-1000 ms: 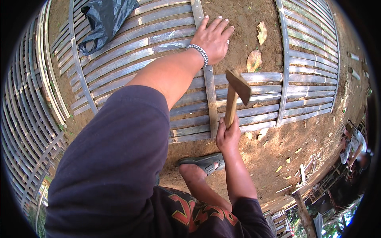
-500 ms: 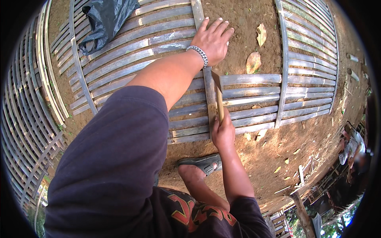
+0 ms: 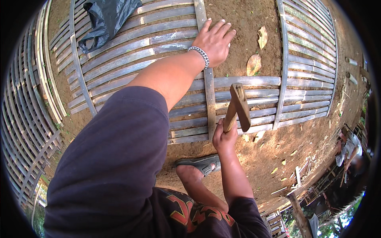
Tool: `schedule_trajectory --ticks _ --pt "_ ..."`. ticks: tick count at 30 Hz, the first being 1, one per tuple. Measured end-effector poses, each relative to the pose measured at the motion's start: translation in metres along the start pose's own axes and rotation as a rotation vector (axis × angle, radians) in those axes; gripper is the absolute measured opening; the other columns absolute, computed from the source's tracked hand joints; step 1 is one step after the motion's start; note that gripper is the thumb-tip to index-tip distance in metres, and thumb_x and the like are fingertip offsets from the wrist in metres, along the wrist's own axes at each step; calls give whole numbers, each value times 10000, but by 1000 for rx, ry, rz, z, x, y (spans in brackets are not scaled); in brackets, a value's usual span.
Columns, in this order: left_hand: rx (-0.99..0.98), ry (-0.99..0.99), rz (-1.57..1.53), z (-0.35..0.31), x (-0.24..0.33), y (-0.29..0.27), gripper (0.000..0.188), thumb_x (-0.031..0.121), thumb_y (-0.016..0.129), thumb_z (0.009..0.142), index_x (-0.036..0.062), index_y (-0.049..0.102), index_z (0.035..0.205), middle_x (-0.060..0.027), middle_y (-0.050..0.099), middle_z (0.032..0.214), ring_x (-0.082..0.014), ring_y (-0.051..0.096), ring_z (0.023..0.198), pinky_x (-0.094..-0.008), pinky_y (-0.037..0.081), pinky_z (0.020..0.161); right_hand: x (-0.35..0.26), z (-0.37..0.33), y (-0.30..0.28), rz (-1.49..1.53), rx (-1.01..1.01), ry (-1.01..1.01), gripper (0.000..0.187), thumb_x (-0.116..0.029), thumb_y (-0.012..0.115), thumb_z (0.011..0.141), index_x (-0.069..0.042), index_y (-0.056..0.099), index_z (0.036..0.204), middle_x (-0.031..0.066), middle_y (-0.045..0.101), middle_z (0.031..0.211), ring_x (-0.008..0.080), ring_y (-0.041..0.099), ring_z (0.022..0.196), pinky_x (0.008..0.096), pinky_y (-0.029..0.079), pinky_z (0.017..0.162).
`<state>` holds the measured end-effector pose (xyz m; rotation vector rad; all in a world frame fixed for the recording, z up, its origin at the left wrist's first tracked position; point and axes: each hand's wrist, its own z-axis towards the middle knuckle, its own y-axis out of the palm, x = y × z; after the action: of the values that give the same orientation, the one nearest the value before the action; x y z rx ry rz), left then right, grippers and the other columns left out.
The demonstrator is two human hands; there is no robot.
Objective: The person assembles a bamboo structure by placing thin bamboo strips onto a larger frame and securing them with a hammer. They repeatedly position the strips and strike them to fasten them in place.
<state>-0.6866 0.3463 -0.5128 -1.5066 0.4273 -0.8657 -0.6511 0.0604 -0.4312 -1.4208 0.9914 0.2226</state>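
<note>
My left hand [image 3: 214, 43] lies palm down with its fingers stretched, over a long bamboo cross strip [image 3: 210, 103] of a slatted bamboo panel [image 3: 246, 81]. A silver chain bracelet is round that wrist. In my right hand [image 3: 225, 139] is a hammer [image 3: 240, 107], gripped by its pale wooden handle. Its long brown head is raised above the panel's lower slats, right of the cross strip and apart from it. The palm side of my left hand is hidden.
A black plastic bag [image 3: 107, 23] lies on the slats at upper left. More bamboo slatting [image 3: 24, 119] stands at far left. Dry leaves [image 3: 254, 64] lie on the soil. My sandalled foot [image 3: 198, 164] is below the panel. Another person [image 3: 351, 150] is at far right.
The hammer has risen off the cross strip and swung toward me and to the right, its head now tilted up. My left hand stays on the strip.
</note>
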Motion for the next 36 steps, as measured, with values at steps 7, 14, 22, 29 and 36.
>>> schedule_trajectory --ticks 7,14,22,29,36 --pt "-5 3 -3 0 0 -2 533 279 467 1029 154 441 1546 -99 402 1624 -258 319 1534 -531 164 1279 7 -9 -1 -7 -75 70 400 -140 578 988 -83 503 1377 321 680 1019 535 660 899 588 546 746" --pt "13 -1 -4 6 -3 -1 530 273 474 1028 148 445 1542 -100 418 1614 -256 320 1535 -532 168 1277 10 -1 4 -38 -57 132 351 -115 589 979 -57 534 1321 308 684 997 517 674 896 569 545 738" --pt "1 0 -6 0 -3 -2 531 273 473 1027 143 445 1541 -90 421 1612 -253 324 1533 -531 172 1274 4 5 2 -76 -143 188 292 -121 577 985 -45 538 1264 294 686 926 532 669 828 598 537 712" --pt "0 -4 -38 1 -2 1 535 269 476 1021 138 445 1539 -88 417 1615 -250 324 1533 -529 168 1276 7 6 4 -132 -228 267 321 -128 596 982 -36 548 1286 297 693 969 531 677 863 577 549 739" --pt "2 -7 -31 0 -3 0 545 260 479 1015 134 441 1544 -92 418 1614 -249 328 1530 -534 170 1275 14 4 5 -229 -324 303 282 -121 593 976 -49 563 1248 298 688 953 529 667 864 573 547 741"
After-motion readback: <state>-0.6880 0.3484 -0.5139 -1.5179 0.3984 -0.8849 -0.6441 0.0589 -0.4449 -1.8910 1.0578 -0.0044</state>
